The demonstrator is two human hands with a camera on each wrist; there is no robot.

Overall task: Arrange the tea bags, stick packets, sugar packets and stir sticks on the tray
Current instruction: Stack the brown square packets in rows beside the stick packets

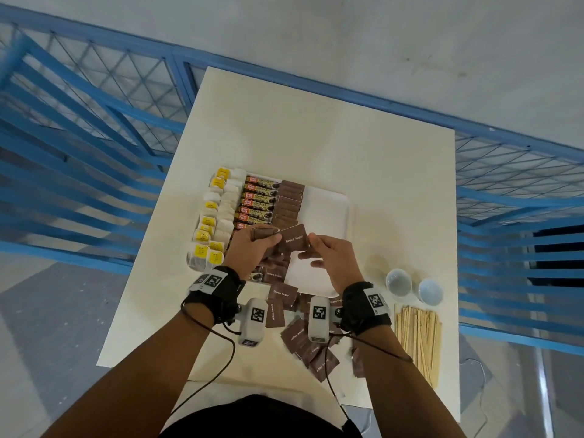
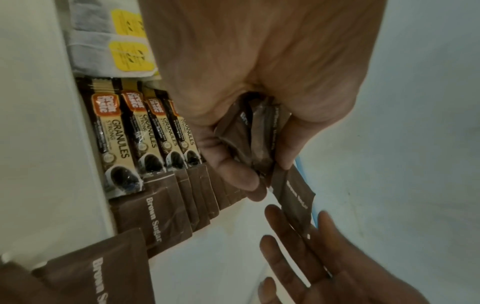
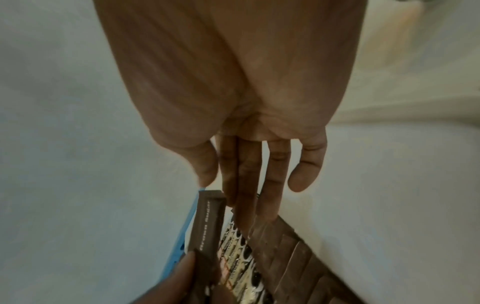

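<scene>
White table, blue mesh fencing behind.

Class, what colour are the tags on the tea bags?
Yellow: the tea bags carry yellow tags, clearest in the left wrist view.

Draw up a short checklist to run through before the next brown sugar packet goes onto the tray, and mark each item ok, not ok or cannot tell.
1. Left hand grips a bunch of sugar packets: ok.
2. One Brown Sugar packet sticks out of the bunch, ready to take: ok.
3. Right hand has hold of that packet: not ok; its straight fingers reach beside it.
4. Tray has bare space beside the sugar row: ok.
5. Stir sticks on the tray: not ok; they lie on the table.
6. Number of packets in the bunch: cannot tell.
</scene>
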